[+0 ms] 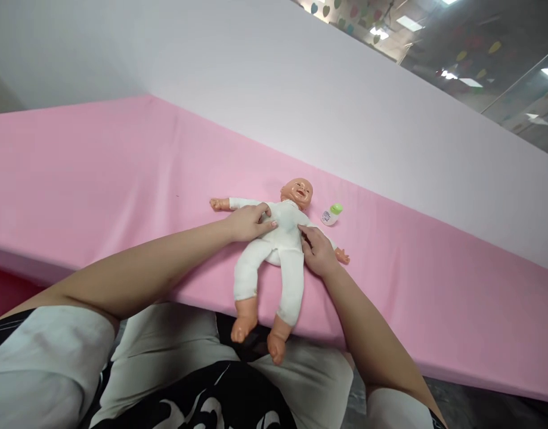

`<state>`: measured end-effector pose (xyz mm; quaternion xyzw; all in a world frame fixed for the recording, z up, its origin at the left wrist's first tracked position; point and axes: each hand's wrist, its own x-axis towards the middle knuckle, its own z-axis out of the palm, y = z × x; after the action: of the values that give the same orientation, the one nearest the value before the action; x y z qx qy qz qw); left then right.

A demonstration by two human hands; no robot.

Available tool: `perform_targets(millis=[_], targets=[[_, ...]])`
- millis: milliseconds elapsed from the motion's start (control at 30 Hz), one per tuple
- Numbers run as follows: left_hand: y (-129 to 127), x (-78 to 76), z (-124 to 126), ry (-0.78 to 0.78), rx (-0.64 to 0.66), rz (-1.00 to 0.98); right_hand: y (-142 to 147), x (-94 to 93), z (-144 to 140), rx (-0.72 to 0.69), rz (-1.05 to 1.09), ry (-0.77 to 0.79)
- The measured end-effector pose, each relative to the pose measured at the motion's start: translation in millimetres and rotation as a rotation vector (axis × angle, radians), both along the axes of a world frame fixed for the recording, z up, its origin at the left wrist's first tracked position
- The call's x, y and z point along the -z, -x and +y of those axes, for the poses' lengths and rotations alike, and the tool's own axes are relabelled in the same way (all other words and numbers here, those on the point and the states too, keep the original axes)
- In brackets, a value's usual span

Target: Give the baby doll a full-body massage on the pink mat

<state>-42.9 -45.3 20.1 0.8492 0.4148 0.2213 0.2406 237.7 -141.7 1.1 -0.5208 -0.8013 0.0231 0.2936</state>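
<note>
The left hand [249, 221] lies flat on the chest of the baby doll [278, 250], fingers [267, 225] stretched out and loosely together, pressing or pinching at the white suit; it closes on nothing solid that I can make out. The right hand [317, 250] comes in from the other side, fingertips [304, 231] touching the suit at the doll's flank just beside its arm, fingers slightly curled, whether they grip cloth I cannot tell. The 2 hands face each other across the torso, both in contact, the left a little higher toward the shoulder.

The doll lies on its back directly under and between the fingers. Its long axis runs away from the person, head far, 2 bare feet hanging off the near edge of the pink mat [121, 179] above the person's lap. Its arms spread out to either side.

Beyond the right fingertips, just beside the doll's head, lies a small bottle with a green cap [331, 214], apart from both hands. A white wall [300, 89] rises behind the mat.
</note>
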Motion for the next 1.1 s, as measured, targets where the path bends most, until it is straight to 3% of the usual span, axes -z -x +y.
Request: perform_targets(millis=[300,500,600,700,800,967,1100], targets=[[1,8.1,20,-0.021,-0.071,0.16,40,-12.0,-30,-0.02,-0.298,-0.111],[7,6.1,31,0.077,-0.063,0.298,60,-13.3,-49,-0.325,-0.366,-0.191],[8,7.8,34,0.119,-0.138,0.28,55,-15.1,-47,-0.372,-0.268,-0.269],[7,8.7,33,0.149,-0.218,0.258,40,-18.9,-36,-0.322,-0.021,-0.447],[6,6.8,30,0.089,-0.256,0.213,23,-19.0,-22,-0.12,0.139,-0.546],[5,2.1,23,-0.086,-0.216,0.15,2,-10.1,-9,0.125,0.243,-0.537],[4,0.2,18,-0.274,-0.095,0.15,2,-8.7,-8,0.052,0.213,-0.426]])
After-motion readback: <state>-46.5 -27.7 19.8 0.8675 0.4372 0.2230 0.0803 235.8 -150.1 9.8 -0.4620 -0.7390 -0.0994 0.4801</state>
